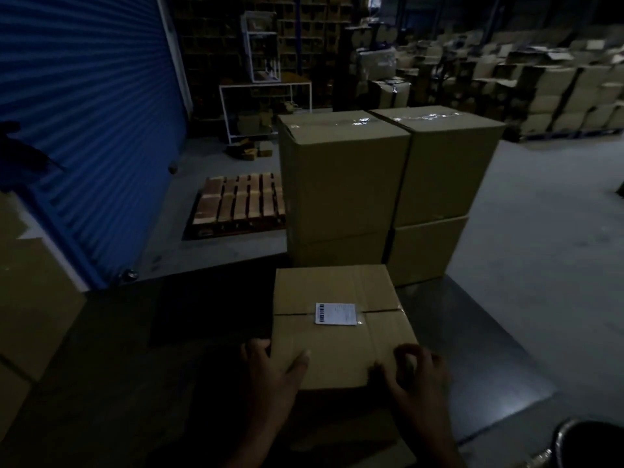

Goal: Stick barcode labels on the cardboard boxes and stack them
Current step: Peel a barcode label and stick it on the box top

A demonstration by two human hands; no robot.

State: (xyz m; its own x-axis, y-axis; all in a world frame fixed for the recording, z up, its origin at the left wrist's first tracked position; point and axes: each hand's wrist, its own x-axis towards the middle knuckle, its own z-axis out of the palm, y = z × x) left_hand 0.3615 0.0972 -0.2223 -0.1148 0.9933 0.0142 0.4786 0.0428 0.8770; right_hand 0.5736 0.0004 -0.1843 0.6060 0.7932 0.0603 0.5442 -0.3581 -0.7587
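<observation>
A small cardboard box (337,346) lies in front of me with a white barcode label (335,313) stuck over its top seam. My left hand (273,373) grips the box's near left corner, thumb lying on the top and fingers down the side. At the near right corner my right hand (413,369) has its curled fingers on the top edge. Just beyond stands a stack of larger cardboard boxes (344,177), two columns side by side, each two high.
A blue roller shutter (84,123) fills the left. A wooden pallet (239,204) lies on the floor behind the stack. More cartons (30,298) stand at my left. White metal racks (263,96) and rows of stored boxes (547,92) fill the back. A dark round object (591,444) sits at bottom right.
</observation>
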